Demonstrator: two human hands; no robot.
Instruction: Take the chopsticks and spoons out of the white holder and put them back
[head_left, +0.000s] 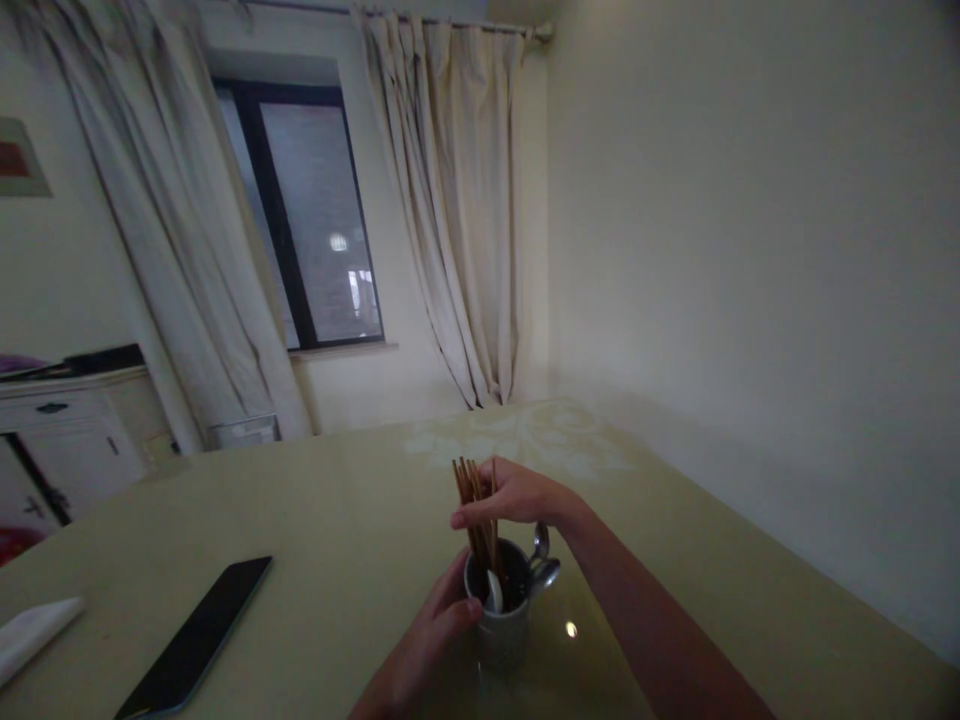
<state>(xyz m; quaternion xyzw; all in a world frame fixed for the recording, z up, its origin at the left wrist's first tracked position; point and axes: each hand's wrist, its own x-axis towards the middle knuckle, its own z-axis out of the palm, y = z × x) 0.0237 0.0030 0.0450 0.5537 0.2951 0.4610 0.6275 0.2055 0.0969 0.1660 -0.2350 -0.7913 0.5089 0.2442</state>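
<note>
A grey utensil cup (pixel 504 632) stands upright on the table, holding several brown chopsticks (pixel 480 535) and metal spoons (pixel 543 575) that lean out to the right. A white spoon-like piece (pixel 493 592) shows at the cup's front rim. My left hand (pixel 446 610) is wrapped round the cup's left side, thumb near the rim. Over the cup, my right hand (pixel 510 492) closes round the upper part of the chopsticks, whose lower ends are inside the cup. Some of its fingers are hidden behind them.
A black phone (pixel 199 635) lies on the pale green table (pixel 337 520) to the left, with a white object (pixel 34 635) at the left edge. A wall (pixel 750 300) runs along the table's right side. Curtains, a window and a white cabinet (pixel 82 430) stand beyond.
</note>
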